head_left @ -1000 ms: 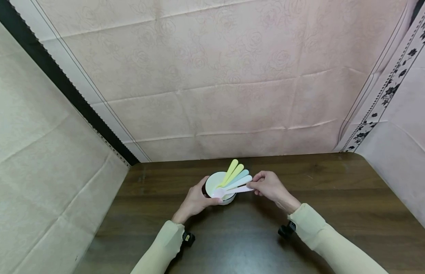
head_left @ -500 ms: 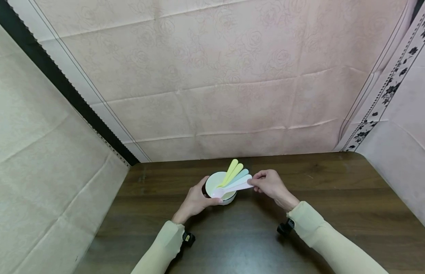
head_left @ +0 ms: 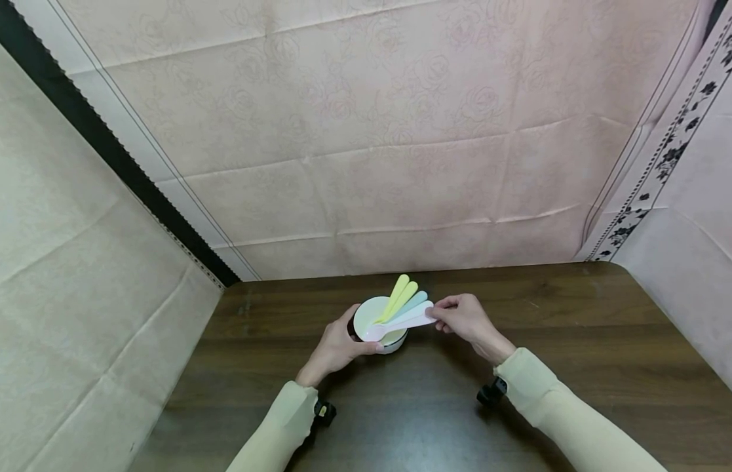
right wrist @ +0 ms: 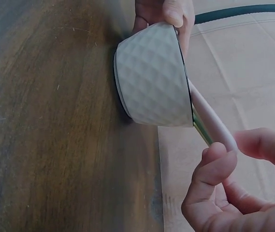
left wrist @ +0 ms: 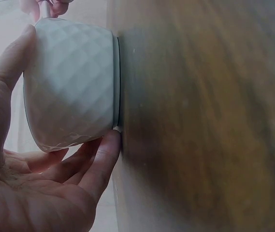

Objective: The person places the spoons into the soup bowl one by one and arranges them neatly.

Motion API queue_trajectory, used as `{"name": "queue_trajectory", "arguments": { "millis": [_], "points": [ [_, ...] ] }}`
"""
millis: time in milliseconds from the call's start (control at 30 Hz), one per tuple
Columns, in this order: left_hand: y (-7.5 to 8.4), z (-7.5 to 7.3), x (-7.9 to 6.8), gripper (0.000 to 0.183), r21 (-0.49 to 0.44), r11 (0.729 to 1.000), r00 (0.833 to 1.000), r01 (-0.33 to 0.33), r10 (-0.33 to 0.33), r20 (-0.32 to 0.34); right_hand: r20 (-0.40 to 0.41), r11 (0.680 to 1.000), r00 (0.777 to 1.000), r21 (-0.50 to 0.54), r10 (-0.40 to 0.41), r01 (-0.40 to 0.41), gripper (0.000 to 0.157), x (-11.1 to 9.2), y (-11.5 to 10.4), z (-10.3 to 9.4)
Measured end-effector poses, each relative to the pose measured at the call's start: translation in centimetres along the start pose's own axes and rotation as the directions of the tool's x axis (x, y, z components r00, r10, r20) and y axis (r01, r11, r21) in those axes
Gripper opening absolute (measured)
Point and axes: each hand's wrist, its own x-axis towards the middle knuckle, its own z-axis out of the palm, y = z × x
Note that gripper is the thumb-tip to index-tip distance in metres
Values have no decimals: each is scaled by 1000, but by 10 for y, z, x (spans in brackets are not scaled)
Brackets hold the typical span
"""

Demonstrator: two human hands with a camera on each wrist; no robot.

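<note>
A white bowl (head_left: 394,347) with a dark rim and a diamond-patterned wall (left wrist: 74,82) stands on the table. My left hand (head_left: 335,347) grips it from the left, thumb on the near side and fingers round the far side. Several spoons lie fanned in the bowl with handles over the right rim: two yellow-green spoons (head_left: 399,295), a light blue spoon (head_left: 414,301), a white spoon (head_left: 423,309) and a pale pink spoon (head_left: 401,324). My right hand (head_left: 468,324) pinches the pink spoon's handle end between thumb and fingers, plain in the right wrist view (right wrist: 213,121).
The dark brown wooden table (head_left: 413,413) ends just behind the bowl. Beyond its back edge hangs a pale patterned cloth (head_left: 366,164), with more cloth at the left (head_left: 94,314) and right (head_left: 696,275).
The pink spoon's handle has swung slightly away from me, closer to the white spoon, along with my right hand. Over the last half second little moves; my left hand stays on the bowl.
</note>
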Motion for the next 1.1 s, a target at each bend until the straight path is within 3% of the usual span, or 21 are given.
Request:
{"name": "queue_trajectory", "arguments": {
  "millis": [500, 933, 1100],
  "points": [
    [-5, -2, 7, 102, -3, 1000, 1000, 8, -8, -1, -11, 999, 1000, 38, 5, -4, 36, -1, 8, -4],
    [-10, -11, 11, 97, 75, 996, 999, -41, 41, 1, 13, 998, 999, 47, -33, 32, 37, -9, 4, -6],
    [-11, -15, 12, 106, 98, 995, 1000, -11, 12, -5, 33, 997, 999, 68, -42, 40, 35, -9, 7, -8]
  ]
}}
